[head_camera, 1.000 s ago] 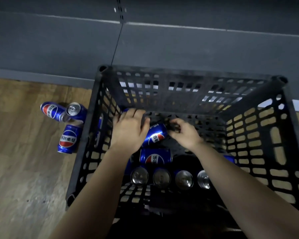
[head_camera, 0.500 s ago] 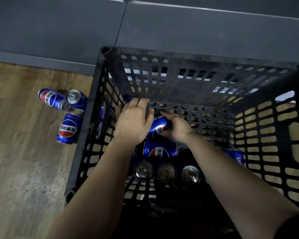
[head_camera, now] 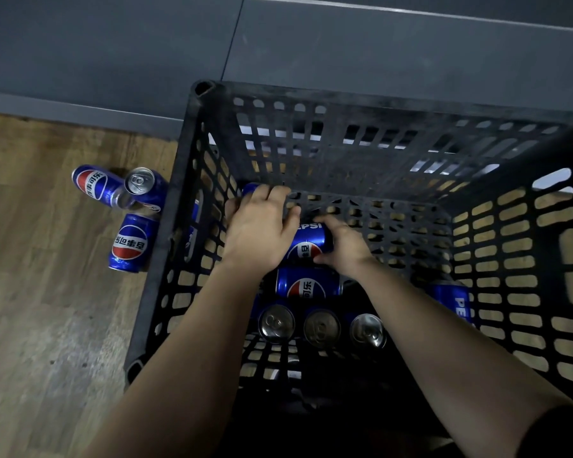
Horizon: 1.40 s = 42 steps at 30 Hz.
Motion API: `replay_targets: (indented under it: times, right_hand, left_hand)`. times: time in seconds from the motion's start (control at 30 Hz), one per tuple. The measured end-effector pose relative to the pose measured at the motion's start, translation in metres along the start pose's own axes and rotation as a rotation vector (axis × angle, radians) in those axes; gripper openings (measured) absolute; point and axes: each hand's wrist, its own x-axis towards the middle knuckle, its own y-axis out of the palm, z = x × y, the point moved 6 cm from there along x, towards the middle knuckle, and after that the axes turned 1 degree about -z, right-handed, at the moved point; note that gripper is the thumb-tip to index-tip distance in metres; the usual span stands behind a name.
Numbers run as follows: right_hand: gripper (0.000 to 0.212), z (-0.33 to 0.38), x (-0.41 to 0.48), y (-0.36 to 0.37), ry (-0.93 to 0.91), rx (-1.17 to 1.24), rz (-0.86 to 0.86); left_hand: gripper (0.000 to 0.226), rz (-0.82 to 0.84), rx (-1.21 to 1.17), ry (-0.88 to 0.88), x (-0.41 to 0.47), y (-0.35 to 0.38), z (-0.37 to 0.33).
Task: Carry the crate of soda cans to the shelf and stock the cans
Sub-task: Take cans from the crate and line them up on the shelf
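Both forearms [head_camera: 186,358] are bare; a dark sleeve [head_camera: 563,434] begins high on the right arm.

1. The crate [head_camera: 166,259] stands on the floor [head_camera: 47,325], its far side against the shelf base [head_camera: 113,61].
2. Left of the crate, just beside its left wall, are three floor cans [head_camera: 131,242]: two touch at the far end and one lies nearer.
3. Inside, the left hand [head_camera: 260,233] lies over the corner can [head_camera: 250,188] at the far left.
4. Right of it, the middle can [head_camera: 308,246] lies between both hands, with the right hand [head_camera: 344,246] round its right end.
5. Nearer lies another can [head_camera: 308,285], then a row of three upright cans [head_camera: 321,327].
6. The side can [head_camera: 454,302] sits by the right wall.
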Motion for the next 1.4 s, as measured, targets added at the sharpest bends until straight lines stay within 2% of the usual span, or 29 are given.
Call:
replay_targets:
  times: [0.2,0.33,0.47,0.7,0.97,1.13,1.23,1.4]
  right_hand:
    - [0.076,0.002,-0.001,-0.01,0.016,0.159,0.017]
    - [0.068,0.009,-0.01,-0.028,0.014,0.261,0.007]
    - [0.065,0.012,-0.023,-0.044,0.051,0.41,0.008]
    - [0.062,0.032,-0.047,-0.096,0.063,0.619,-0.028]
    - [0.051,0.098,-0.141,-0.2,0.109,0.752,-0.1]
    - [0.062,0.168,-0.207,-0.29,0.077,0.822,-0.123]
    - [0.051,0.208,-0.245,-0.347,0.068,0.834,-0.17]
    - [0.049,0.28,-0.312,-0.438,0.044,0.899,-0.281]
  left_hand:
    - [0.042,-0.007,-0.027,0.013,0.0,-0.005,0.0]
    - [0.039,-0.017,0.101,0.048,-0.005,-0.015,-0.008]
    - [0.039,-0.007,0.126,0.062,-0.008,-0.026,-0.018]
    - [0.04,-0.016,0.146,0.09,-0.012,-0.073,-0.053]
    - [0.041,0.058,0.173,0.109,-0.044,-0.195,-0.122]
    - [0.041,0.029,0.15,0.14,-0.068,-0.297,-0.179]
    - [0.05,-0.016,0.126,0.174,-0.084,-0.365,-0.215]
    - [0.038,-0.069,0.109,0.226,-0.104,-0.481,-0.271]
